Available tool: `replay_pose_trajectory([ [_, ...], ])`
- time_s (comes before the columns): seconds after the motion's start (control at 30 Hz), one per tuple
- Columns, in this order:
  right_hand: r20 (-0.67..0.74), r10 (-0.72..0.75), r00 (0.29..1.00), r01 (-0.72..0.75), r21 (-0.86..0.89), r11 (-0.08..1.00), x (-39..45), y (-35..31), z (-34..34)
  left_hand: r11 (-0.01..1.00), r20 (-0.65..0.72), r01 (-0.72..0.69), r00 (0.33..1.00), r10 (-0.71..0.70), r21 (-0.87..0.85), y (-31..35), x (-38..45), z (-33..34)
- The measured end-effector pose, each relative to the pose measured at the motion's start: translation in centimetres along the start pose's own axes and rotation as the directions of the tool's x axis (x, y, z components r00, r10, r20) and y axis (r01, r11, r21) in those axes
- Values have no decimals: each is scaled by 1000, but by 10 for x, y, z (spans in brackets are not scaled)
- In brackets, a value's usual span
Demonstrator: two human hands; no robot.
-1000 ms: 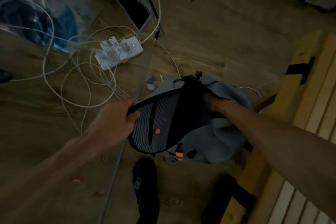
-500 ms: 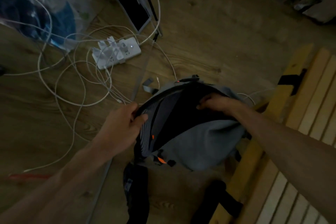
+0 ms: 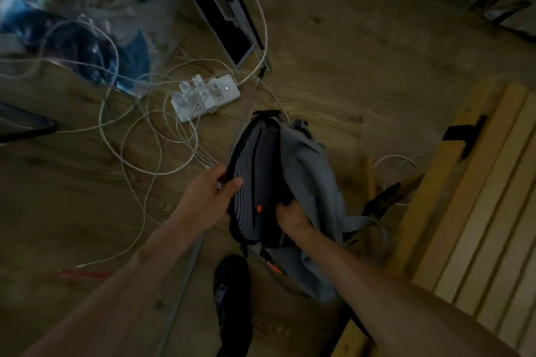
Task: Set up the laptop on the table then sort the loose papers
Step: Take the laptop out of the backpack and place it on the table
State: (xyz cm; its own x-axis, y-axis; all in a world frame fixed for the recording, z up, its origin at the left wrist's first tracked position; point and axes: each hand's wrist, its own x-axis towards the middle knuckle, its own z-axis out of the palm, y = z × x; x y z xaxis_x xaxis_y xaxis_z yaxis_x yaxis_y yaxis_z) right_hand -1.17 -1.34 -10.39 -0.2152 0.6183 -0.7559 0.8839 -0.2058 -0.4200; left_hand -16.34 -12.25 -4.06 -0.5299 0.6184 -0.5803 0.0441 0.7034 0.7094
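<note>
The backpack (image 3: 307, 182) stands on the floor (image 3: 362, 72) in front of me, between my two hands. My left hand (image 3: 210, 197) is at its left edge, my right hand (image 3: 293, 219) at its near opening. Beyond and to the left lies the power strip (image 3: 206, 97), with cables (image 3: 139, 142) spread across the floor left of the backpack. The slatted bench (image 3: 475, 211) runs along my right. My shoe (image 3: 233, 298) sits on the floor just nearer than the backpack.

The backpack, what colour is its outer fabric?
Grey backpack, seen in the head view.
</note>
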Motion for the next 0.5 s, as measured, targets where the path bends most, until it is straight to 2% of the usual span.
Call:
replay_pose_trajectory([
  [0.1,87,-35,996,43,-83,996,-17,-15,-35,989,41,-35,999,29,144,6,-4,-7],
  [0.17,138,-35,990,43,-56,998,-29,-21,-69,982,72,-46,997,33,186,8,-8,-11],
  [0.23,147,-51,988,54,-13,998,-43,-27,-100,977,108,-61,993,39,205,13,-14,-11],
  [0.37,189,-40,981,60,-99,993,-77,-26,-140,979,202,-26,979,-16,204,26,-33,8],
  [0.5,189,-53,980,84,-160,984,-108,-9,-176,989,60,69,995,-78,132,18,-46,16],
])
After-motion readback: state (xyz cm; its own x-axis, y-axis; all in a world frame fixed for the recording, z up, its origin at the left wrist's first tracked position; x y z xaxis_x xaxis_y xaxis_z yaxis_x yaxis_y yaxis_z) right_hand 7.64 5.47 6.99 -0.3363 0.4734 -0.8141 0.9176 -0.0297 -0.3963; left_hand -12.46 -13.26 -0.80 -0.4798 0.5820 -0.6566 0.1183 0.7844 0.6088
